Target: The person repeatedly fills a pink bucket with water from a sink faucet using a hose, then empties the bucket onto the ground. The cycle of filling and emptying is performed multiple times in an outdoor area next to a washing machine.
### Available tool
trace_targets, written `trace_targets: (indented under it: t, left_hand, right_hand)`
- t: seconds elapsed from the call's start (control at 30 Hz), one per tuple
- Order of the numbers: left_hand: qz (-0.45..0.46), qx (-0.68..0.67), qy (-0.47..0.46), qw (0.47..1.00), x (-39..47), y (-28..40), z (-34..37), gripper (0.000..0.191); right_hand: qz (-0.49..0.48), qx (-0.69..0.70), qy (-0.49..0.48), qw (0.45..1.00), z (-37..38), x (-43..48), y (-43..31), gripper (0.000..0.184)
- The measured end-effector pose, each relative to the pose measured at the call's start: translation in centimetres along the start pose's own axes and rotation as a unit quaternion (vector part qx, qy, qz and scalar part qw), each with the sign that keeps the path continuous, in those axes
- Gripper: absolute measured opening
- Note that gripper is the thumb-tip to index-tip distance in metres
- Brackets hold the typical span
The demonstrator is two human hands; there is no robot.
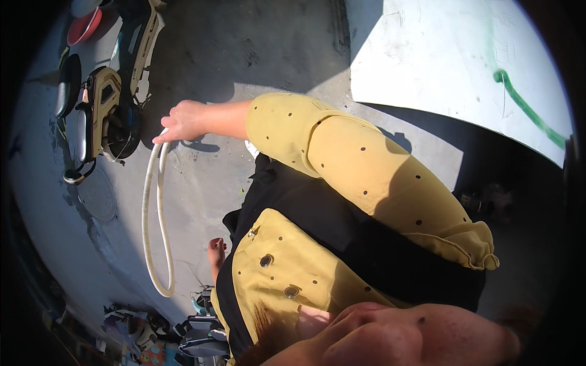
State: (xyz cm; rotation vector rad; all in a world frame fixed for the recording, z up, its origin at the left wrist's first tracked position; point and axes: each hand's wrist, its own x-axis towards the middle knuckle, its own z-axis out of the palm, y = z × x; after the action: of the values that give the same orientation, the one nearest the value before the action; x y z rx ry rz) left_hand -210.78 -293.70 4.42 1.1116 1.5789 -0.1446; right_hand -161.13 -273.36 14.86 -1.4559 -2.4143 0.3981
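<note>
My right hand [183, 121], on an outstretched arm in a yellow dotted sleeve, grips a pale ribbed flexible hose [146, 210]. The hose hangs from my fingers in one long narrow loop, its lower bend swinging free of other things. Beside my black apron [284, 183], on the far side of my body, my left hand [217, 251] shows only in part. Its fingers look curled, and whether they hold anything is hidden.
A beige electric scooter [103, 110] stands at the left on concrete, with a red basin [84, 26] beyond. A round manhole cover [97, 196] lies below it. A large white panel [435, 59] with a green stroke fills the upper right. More vehicles [137, 325] appear lower left.
</note>
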Motion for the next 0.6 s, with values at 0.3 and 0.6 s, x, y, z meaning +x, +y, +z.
trace_targets:
  t: [0.3,0.6]
  left_hand:
    - [0.051,0.240,-0.077,0.966,4.2,7.6,2.1,0.022]
    - [0.148,0.129,-0.043,0.980,10.3,21.3,3.0,0.022]
  right_hand:
    - [0.694,-0.204,-0.384,0.574,-12.1,-54.5,9.4,0.041]
    - [0.658,-0.219,-0.350,0.630,-12.4,-55.1,4.5,0.053]
